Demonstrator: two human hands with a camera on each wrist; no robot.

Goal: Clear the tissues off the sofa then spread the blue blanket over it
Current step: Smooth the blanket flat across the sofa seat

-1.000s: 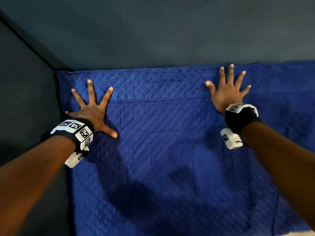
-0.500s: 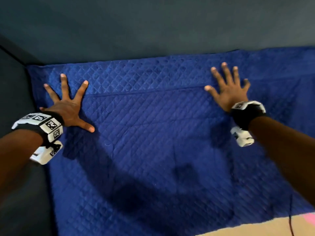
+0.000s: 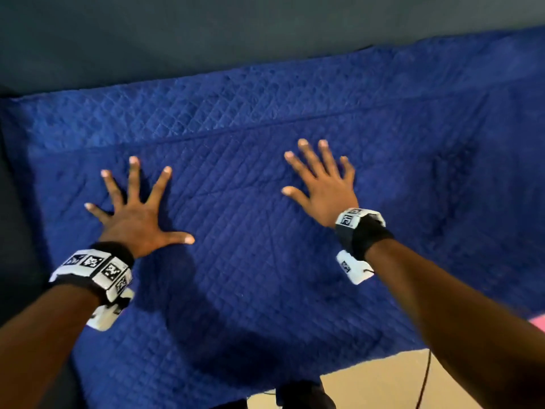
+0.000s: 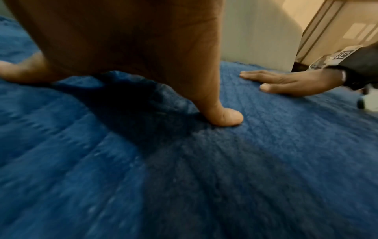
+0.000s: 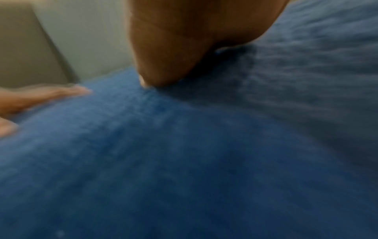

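The quilted blue blanket lies spread flat over the seat of the dark grey sofa, and its far edge runs up the backrest. My left hand presses flat on the blanket left of centre, fingers splayed wide. My right hand lies flat on it right of centre, fingers straight. In the left wrist view my left thumb pushes into the blanket and the right hand lies palm down beyond it. The right wrist view is blurred, showing blanket under the palm. No tissues are in view.
The sofa's dark armrest borders the blanket on the left. Beige floor shows past the blanket's near edge at the bottom right, with a thin black cable and something pink at the right edge.
Both hands have slid back from the blanket's far edge toward me and inward across the seat, staying flat on the cloth. The view has shifted right, showing more floor.
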